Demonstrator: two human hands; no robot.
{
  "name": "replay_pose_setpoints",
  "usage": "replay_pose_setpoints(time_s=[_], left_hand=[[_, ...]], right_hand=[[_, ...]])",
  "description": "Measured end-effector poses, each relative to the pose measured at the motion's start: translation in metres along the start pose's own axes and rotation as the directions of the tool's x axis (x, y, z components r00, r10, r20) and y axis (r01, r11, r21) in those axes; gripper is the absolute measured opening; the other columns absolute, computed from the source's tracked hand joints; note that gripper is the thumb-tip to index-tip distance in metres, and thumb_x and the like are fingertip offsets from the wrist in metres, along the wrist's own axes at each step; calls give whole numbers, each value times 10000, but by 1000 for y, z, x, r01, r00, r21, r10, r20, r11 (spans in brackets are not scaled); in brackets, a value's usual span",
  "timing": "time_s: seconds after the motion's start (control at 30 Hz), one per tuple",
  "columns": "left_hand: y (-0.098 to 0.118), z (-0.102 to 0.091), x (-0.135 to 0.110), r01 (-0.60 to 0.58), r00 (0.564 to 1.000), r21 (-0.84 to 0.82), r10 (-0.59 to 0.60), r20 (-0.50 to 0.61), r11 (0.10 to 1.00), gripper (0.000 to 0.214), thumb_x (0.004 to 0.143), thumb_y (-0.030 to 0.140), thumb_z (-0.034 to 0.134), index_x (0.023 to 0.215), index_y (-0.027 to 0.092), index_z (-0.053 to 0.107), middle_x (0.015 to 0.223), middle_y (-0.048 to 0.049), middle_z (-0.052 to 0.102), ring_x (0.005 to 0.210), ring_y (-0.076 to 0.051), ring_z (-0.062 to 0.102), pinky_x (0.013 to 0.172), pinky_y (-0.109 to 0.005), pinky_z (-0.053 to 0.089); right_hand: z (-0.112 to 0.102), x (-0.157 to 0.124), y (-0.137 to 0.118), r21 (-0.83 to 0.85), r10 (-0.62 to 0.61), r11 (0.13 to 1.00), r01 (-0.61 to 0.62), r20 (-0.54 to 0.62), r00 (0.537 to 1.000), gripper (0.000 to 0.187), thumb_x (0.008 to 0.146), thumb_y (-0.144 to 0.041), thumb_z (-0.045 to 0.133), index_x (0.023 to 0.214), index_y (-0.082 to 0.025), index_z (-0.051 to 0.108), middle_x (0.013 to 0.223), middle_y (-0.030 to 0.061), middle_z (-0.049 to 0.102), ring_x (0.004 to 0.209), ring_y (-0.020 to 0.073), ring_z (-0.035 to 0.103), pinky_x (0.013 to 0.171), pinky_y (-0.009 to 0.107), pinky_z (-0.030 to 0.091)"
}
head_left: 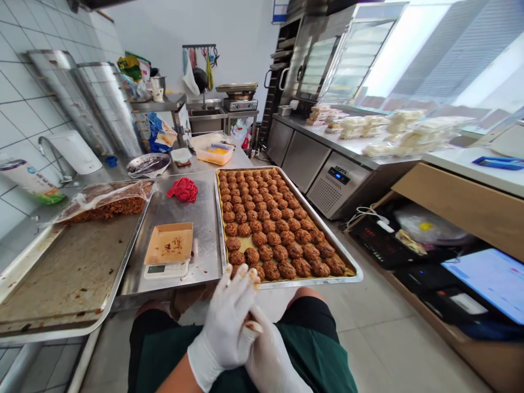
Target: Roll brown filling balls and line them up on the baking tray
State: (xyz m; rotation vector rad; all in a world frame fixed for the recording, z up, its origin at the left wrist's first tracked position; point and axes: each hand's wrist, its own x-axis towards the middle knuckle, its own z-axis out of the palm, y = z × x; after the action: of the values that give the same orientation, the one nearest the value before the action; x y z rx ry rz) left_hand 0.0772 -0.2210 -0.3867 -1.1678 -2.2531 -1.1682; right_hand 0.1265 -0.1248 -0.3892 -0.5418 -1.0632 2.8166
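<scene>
Both my hands wear white gloves with brown smears and are pressed together above my lap. My left hand (225, 319) lies on top, its fingers straight and close together. Cupped beneath it is my right hand (268, 352). A small part of a brown lump of mixture (248, 321) shows between the palms; the rest is hidden. Just beyond the fingertips is a lined metal tray (354, 277) with rows of brown balls (273, 238). To the left, a kitchen scale (166, 269) carries a crumb-strewn cardboard tray (164, 244).
At far left, a large baking tray (69, 278) holds loose brown mixture (110, 210) under plastic film (102, 194). A red cloth (183, 189), a covered bowl (148, 165) and a plastic tub (215, 156) sit on the steel table (204, 218). An open cardboard box (462, 196) stands right.
</scene>
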Motion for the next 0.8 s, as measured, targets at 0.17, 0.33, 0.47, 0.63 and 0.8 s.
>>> replay_pose_setpoints(time_s=[0.17, 0.33, 0.47, 0.63, 0.8], left_hand=[[-2, -35, -16, 195, 974, 73, -184, -135, 978, 499, 972, 178, 536, 1469, 220, 507, 1436, -128, 617, 1364, -239, 577, 1122, -421, 548], [6, -33, -30, 110, 992, 202, -121, 41, 973, 456, 936, 270, 650, 1382, 198, 588, 1326, -150, 657, 1222, -266, 671, 991, -403, 631], [14, -25, -24, 184, 981, 134, -190, 27, 974, 231, 962, 249, 612, 1183, 244, 679, 1199, -85, 711, 1108, -204, 723, 946, -320, 641], [20, -19, -20, 177, 984, 119, -175, -34, 977, 240, 964, 229, 613, 1194, 257, 675, 1154, -55, 727, 1078, -183, 732, 952, -291, 629], [19, -22, -29, 256, 963, 21, -253, -88, 966, 333, 932, 240, 669, 1262, 204, 659, 1182, -97, 703, 1010, -187, 745, 879, -262, 647]], right_hand=[[12, 13, -26, 282, 242, 922, -266, 115, 963, 318, 962, -406, 618, 1033, -142, 781, 1114, 114, 765, 1053, 230, 685, 981, 349, 532], [12, 9, -29, 261, 229, 935, -242, 78, 970, 367, 960, -477, 616, 1031, -155, 777, 991, 87, 771, 852, 193, 676, 817, 309, 545], [15, 8, -24, 207, 211, 954, -216, 48, 976, 490, 927, -593, 619, 870, -134, 780, 879, 84, 752, 789, 186, 658, 774, 292, 529], [18, 14, -23, 85, 78, 994, -69, -106, 991, 394, 848, -542, 749, 723, -168, 744, 764, 59, 724, 723, 191, 643, 734, 315, 518], [15, 10, -33, 161, -19, 987, 21, -11, 1000, 223, 912, -403, 693, 981, -204, 764, 949, 48, 743, 873, 198, 663, 860, 338, 526]])
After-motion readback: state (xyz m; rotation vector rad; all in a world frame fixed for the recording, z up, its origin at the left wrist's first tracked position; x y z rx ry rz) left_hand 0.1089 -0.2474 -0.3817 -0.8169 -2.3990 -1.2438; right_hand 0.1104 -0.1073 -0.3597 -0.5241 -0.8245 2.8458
